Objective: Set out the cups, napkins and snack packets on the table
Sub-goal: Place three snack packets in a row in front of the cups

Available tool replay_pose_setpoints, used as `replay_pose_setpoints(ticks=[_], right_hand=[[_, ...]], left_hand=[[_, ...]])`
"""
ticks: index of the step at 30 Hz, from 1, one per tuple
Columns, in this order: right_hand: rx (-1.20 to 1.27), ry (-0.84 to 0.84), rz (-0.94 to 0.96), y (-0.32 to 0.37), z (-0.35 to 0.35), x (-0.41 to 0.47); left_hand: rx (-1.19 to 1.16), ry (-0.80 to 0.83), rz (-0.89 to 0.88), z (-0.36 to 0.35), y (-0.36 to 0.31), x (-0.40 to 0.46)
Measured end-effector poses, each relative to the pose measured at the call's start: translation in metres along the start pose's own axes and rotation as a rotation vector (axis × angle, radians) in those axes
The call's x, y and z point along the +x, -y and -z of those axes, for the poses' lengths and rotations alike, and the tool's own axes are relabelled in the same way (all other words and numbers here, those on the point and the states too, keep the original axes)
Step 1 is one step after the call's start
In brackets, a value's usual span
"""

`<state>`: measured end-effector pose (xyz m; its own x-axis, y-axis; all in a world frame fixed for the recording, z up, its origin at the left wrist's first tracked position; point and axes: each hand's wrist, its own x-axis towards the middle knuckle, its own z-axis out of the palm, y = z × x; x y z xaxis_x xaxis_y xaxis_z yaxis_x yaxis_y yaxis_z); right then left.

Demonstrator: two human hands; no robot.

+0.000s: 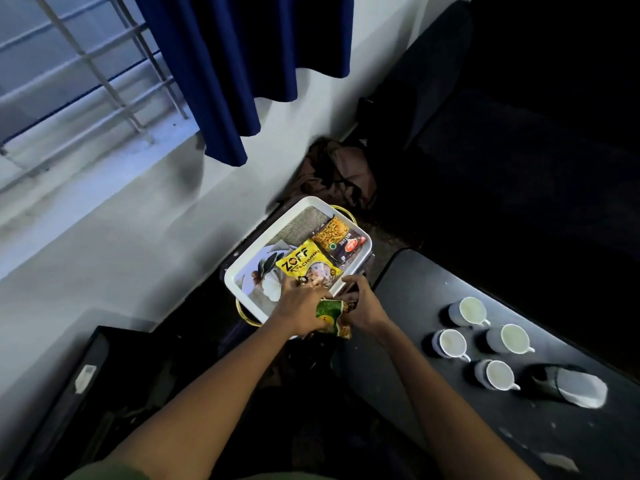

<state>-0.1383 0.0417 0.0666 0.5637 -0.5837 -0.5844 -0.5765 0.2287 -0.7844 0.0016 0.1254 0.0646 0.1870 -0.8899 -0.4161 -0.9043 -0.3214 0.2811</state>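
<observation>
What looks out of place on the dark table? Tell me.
The white napkin past the four cups lies crumpled and half folded, not flat. Pale specks and smears dot the table near it. The cups stand upright.

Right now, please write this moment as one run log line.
hands: left and right holding green packet | tray: two packets left | table: four cups

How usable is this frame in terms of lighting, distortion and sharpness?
Head view: daylight from the window lights the wall and white tray, while the upper right is almost black; wide-angle lens bends the window bars and wall edge; packet print in the tray is readable, but the green packet between left hand and right hand looks soft; the cups on the dark table are clear.
</observation>
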Motion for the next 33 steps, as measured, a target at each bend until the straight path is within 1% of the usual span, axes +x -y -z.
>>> replay_pose_setpoints(ticks=[2,4,7,9,11,14,16,19,24,26,30,33], right_hand=[[0.038,-0.03,0.029,-0.004,0.01,-0.006],[0.177,-0.106,0.04,-0.009,0.018,-0.012],[0.378,-0.264,-0.009,-0.02,0.032,-0.023],[0.498,-0.339,-0.075,-0.031,0.04,-0.031],[0.581,-0.338,-0.146,-0.044,0.046,-0.041],[0.703,-0.243,-0.211,-0.064,0.048,-0.057],[0.73,-0.176,-0.223,-0.075,0.046,-0.065],[0.712,-0.162,-0.233,-0.09,0.043,-0.073],[0.644,-0.288,-0.261,-0.118,0.055,-0.081],[0.645,-0.332,-0.276,-0.131,0.057,-0.084],[0.713,-0.435,-0.363,-0.167,0.063,-0.09],[0.675,-0.48,-0.445,-0.199,0.066,-0.094]], left_hand=[[-0.109,0.007,0.066,-0.002,-0.011,-0.001],[-0.242,-0.008,0.164,-0.005,-0.019,-0.002],[-0.491,-0.014,0.338,-0.009,-0.031,-0.003],[-0.642,-0.032,0.416,-0.013,-0.04,-0.004],[-0.755,-0.053,0.448,-0.017,-0.052,-0.005],[-0.899,-0.075,0.468,-0.024,-0.074,-0.007],[-0.963,-0.085,0.452,-0.03,-0.089,-0.009],[-0.994,-0.041,0.403,-0.041,-0.107,-0.01],[-0.945,0.153,0.405,-0.066,-0.129,-0.008],[-0.942,0.181,0.405,-0.076,-0.138,-0.008],[-0.952,0.199,0.441,-0.103,-0.163,-0.004],[-0.889,0.316,0.422,-0.127,-0.18,0.002]])
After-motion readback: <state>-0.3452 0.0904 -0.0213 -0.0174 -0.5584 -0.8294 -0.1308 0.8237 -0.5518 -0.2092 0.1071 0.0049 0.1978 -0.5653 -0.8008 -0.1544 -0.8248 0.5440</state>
